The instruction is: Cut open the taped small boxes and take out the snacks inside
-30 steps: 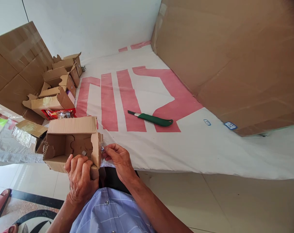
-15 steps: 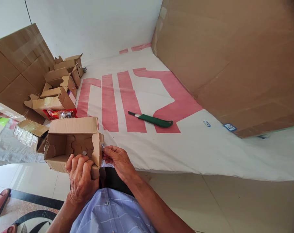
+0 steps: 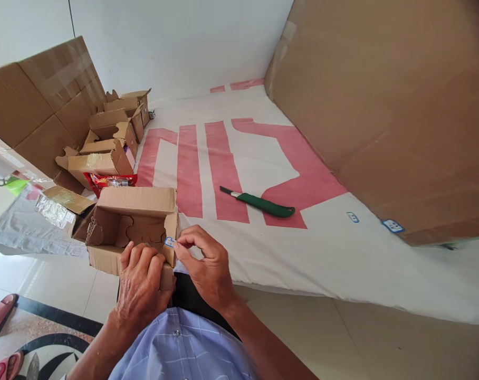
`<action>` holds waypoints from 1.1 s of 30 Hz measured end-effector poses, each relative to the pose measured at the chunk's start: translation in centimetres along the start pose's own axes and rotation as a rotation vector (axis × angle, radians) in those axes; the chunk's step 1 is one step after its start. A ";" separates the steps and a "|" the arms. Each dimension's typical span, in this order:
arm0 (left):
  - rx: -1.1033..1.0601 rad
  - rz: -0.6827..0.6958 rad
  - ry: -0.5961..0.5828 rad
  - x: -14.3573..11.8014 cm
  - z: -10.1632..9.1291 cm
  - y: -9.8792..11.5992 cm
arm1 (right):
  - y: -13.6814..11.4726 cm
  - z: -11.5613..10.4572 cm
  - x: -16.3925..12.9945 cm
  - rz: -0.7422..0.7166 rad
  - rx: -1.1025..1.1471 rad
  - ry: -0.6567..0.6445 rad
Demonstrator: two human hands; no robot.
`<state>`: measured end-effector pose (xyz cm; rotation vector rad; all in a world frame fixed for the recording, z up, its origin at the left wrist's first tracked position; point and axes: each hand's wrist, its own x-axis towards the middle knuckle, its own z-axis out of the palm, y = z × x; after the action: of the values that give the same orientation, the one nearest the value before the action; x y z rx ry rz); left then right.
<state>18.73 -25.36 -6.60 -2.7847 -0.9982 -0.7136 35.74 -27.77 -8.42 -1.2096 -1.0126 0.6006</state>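
Observation:
An open cardboard box (image 3: 139, 199) sits at the near edge of the covered table, its inside facing up. My left hand (image 3: 140, 277) grips the box's near wall, fingers curled over the rim. At the box's right end, my right hand (image 3: 203, 258) pinches a small white sticker with a blue border (image 3: 169, 241) between thumb and forefinger. The print on the sticker is too small to read. Farther right on the cloth lies a green-handled utility knife (image 3: 265, 205), blade pointing left.
Several open cardboard boxes (image 3: 95, 162) line the left side, with a red packet (image 3: 111, 180) before them. A large cardboard sheet (image 3: 382, 116) stands at right. Two more blue-bordered stickers lie near it, one on the cloth (image 3: 352, 217), one at its lower edge (image 3: 393, 226).
My right hand has come up from beside the box's right end to above its rim, bringing the sticker into plain sight. The left hand keeps its hold. The whole view has shifted slightly.

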 end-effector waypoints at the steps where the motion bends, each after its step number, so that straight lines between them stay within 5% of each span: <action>1: -0.019 0.007 -0.022 -0.1 -0.1 -0.1 | -0.4 0.1 0.6 -0.097 -0.071 -0.031; 5: -0.069 0.034 -0.074 -0.8 -0.5 -0.4 | -1.6 0.5 2.7 -0.417 -0.312 -0.136; 10: -0.142 0.064 -0.006 -1.3 -1.2 -0.7 | -2.3 1.4 4.3 -0.589 -0.786 -0.478; 15: 0.093 -0.268 0.241 -1.2 -3.0 -5.2 | -1.4 2.1 5.1 -0.523 -0.949 -0.624; 19: 0.103 -0.546 0.150 -1.0 -4.0 -8.7 | -0.9 1.7 5.3 -0.457 -0.853 -0.593; 22: -0.023 -0.693 0.103 -1.1 -3.9 -9.2 | -0.8 1.1 5.4 -0.412 -0.795 -0.615; 33: -0.308 -0.485 0.373 -1.9 -3.9 -5.6 | 0.1 -1.8 6.0 -0.277 -0.610 -0.664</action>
<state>12.41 -23.02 -4.39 -2.4886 -1.6036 -1.4943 40.09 -23.65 -6.70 -1.3817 -1.9953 0.4915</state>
